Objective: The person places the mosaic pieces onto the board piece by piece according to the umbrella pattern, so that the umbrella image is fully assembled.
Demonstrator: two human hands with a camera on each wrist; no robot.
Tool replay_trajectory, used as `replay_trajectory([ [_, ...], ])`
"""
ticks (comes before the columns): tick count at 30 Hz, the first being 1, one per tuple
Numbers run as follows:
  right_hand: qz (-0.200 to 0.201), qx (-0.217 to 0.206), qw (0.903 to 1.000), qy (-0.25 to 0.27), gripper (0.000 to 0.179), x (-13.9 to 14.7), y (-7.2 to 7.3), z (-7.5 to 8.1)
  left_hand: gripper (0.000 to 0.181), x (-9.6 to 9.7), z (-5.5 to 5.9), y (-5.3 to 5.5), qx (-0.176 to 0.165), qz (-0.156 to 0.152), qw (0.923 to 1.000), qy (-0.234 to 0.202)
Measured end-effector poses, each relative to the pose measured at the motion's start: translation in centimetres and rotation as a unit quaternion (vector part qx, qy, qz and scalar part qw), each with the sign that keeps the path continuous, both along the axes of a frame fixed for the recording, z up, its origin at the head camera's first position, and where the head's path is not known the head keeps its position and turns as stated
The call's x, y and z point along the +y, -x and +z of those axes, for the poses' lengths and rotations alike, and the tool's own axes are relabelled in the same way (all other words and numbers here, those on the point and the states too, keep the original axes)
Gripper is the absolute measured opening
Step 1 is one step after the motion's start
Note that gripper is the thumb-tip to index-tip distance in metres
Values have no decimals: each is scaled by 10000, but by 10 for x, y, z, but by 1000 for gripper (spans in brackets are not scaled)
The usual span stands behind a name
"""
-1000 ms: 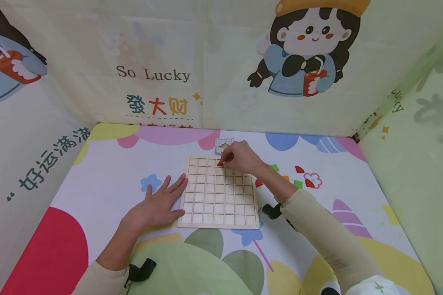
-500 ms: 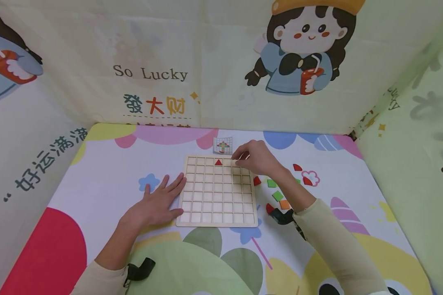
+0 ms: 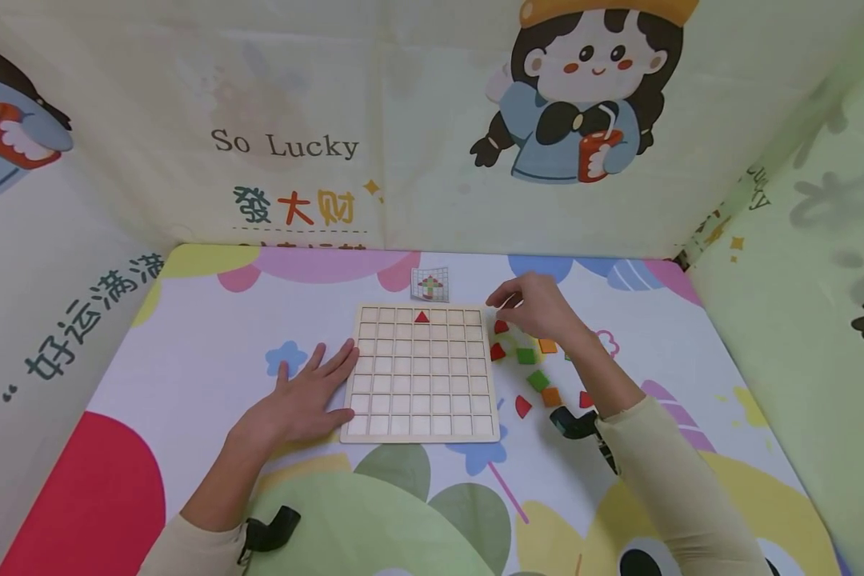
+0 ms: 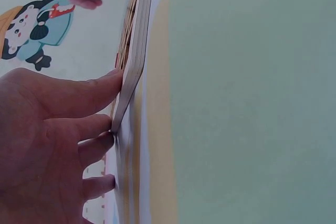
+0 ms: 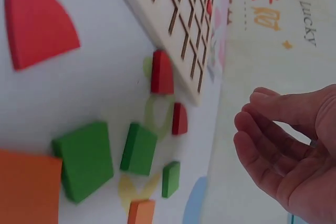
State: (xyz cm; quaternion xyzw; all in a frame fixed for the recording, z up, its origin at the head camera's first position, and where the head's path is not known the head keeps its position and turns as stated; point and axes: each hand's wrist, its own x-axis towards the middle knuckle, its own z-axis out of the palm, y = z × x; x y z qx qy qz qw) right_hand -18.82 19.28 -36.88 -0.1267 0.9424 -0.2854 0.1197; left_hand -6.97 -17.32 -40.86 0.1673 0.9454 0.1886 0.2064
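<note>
A pale wooden grid board [image 3: 421,373] lies flat on the table, a red triangle tile [image 3: 422,318] sitting in one cell of its top row. My left hand [image 3: 310,400] rests at the board's left edge with fingers spread. In the left wrist view, thumb and fingertips of that hand [image 4: 63,114] touch the board's side [image 4: 137,40]. Beyond the board's top right corner, my right hand [image 3: 536,308] hovers above the table. The right wrist view shows the right hand's fingers [image 5: 257,153] loosely bent with nothing between them.
Right of the board lie loose pieces: red quarter-round tiles [image 3: 522,406], green tiles [image 3: 538,381] and orange tiles [image 3: 551,398]. A small printed pattern card [image 3: 430,284] lies behind the board. Patterned cloth walls [image 3: 432,160] enclose the table at the back and sides.
My right hand has let go of the red triangle tile in the top row and moved right, off the board. My left hand has stayed at the board's edge.
</note>
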Motion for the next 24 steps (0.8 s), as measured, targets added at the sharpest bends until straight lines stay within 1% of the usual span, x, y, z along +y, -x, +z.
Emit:
replay_trajectory([
  [5,-109,-355,9992,-129,22,10,3,-6,88,-1,0,-1,15,-5,10000,26],
  [12,13,-512,9984,-227,25,13,6,-17,88,-1,1,0,-1,36,10000,48],
  [17,-17,-728,9969,-295,26,12,11,-26,88,1,2,-1,-4,27,10000,56],
  [20,19,-753,9966,-346,27,11,13,-29,88,1,1,-1,2,36,10000,66],
  [24,141,-642,9970,-413,27,10,13,-30,88,0,1,-1,69,15,9999,76],
])
